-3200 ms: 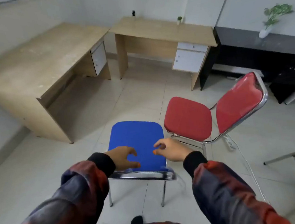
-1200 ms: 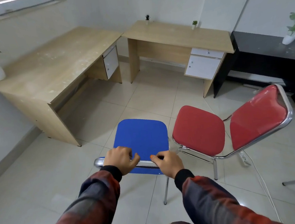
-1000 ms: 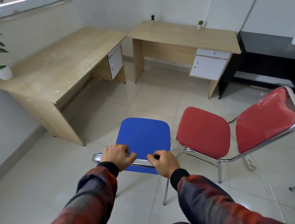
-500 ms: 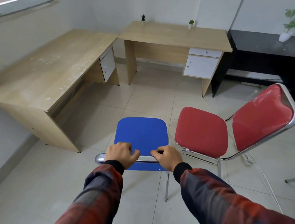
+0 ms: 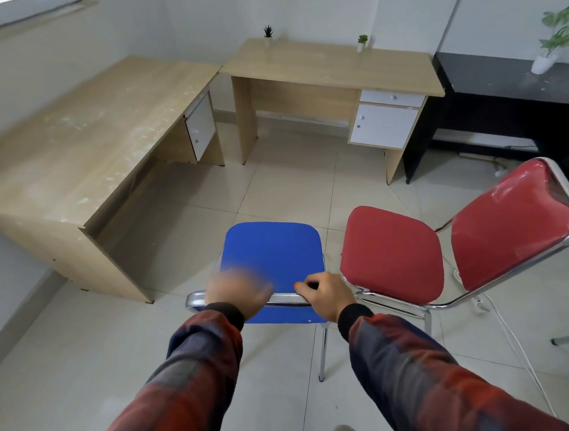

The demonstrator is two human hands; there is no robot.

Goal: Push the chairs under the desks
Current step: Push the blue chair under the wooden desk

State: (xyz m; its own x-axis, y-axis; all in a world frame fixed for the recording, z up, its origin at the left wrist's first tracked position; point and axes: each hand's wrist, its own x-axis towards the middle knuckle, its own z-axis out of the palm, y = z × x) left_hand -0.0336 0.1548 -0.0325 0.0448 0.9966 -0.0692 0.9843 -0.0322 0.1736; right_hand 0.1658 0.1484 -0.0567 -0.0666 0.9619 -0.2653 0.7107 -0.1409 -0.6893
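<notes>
The right hand (image 5: pixel 328 295) curls its fingers over the chrome top rail of the blue chair (image 5: pixel 272 254), gripping it near the rail's right end. The left hand (image 5: pixel 236 293) sits over the same rail toward its left end, but it is smeared by blur, so whether its fingers grip the rail or lie loose on it cannot be told. The blue seat stretches forward from the grip, away from the person, on the tiled floor (image 5: pixel 83 370). Ahead of the grip and to its left stands the long wooden desk (image 5: pixel 74 144), well apart from the chair, with its open knee space facing the seat. Farther ahead is the second wooden desk (image 5: pixel 328 67) with white drawers. Just right of the grip stands the red chair (image 5: pixel 389 254), its seat beside the blue one and its back turned off to the right.
</notes>
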